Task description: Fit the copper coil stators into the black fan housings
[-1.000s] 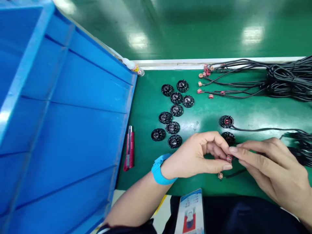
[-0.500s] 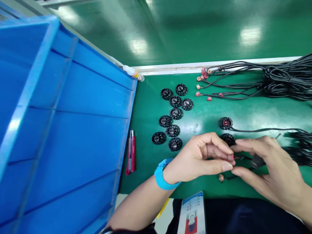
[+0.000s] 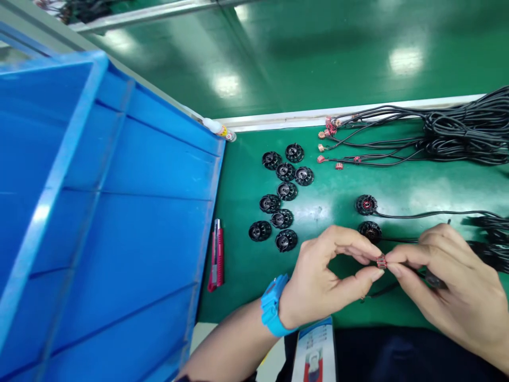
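Note:
My left hand [image 3: 322, 276] pinches a small red wire-wound core [image 3: 381, 261] between thumb and index finger. My right hand [image 3: 457, 292] closes thumb and forefinger at the core's right side, on the lead of its black cable; the fingertips hide the exact grip. A thick dark cable part [image 3: 435, 279] shows beneath the right hand's fingers. Just beyond the hands stand two round black finned housings, the nearer one [image 3: 369, 232] and the farther one [image 3: 366, 205], which has a red core inside and a cable leading right. Another cable [image 3: 384, 291] runs below the fingers, its end mostly covered.
Several black finned housings [image 3: 285, 171] lie left of centre on the green table [image 3: 238, 180]. Bundled black cables [image 3: 457, 127] with wound cores lie at the back right. A red utility knife [image 3: 217, 257] rests beside the large blue bin [image 3: 155, 212]. A small bottle [image 3: 220, 129] stands behind.
My right thumb and forefinger, apart before, have closed at the right side of the core. The left hand still holds the core, now turned slightly. The camera view has shifted a little.

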The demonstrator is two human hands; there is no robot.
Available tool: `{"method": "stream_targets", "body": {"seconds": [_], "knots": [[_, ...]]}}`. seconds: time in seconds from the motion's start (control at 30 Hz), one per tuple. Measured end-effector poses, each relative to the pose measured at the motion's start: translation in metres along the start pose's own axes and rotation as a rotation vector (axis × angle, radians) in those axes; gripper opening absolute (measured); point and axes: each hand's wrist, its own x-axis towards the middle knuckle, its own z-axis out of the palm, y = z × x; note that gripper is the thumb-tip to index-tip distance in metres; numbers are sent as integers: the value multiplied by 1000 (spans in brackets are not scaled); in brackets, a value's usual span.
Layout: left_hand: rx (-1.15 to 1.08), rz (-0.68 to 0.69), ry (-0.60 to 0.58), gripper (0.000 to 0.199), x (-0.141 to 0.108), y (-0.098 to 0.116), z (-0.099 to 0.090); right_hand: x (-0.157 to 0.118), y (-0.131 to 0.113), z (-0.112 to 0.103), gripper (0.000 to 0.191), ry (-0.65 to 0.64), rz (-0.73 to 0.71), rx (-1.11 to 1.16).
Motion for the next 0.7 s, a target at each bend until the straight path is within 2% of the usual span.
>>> {"method": "stream_targets", "body": {"seconds": [0.07,0.13,0.2,0.3,0.4,0.5,0.6,0.7], "knots": [[297,126,26,32,1,4,-9,-4,4,-4,7,-16,111,59],[676,203,93,38,6,7,-25,-8,12,-11,7,22,267,202],[1039,180,176,41,11,7,-44,-9,22,-19,4,133,381,446],[1308,98,106,53,18,-5,-68,-4,38,-29,12,271,403,684],[1348,178,-9,52,20,-19,-77,4,49,-33,28,300,386,684],[1313,256,-9,45,19,-24,-75,10,56,-36,36,312,388,688],[1260,275,-11,29,17,-18,-70,10,56,-40,39,304,406,690],[1119,296,-158,16,16,-5,-64,5,45,-44,34,287,434,729]]}}
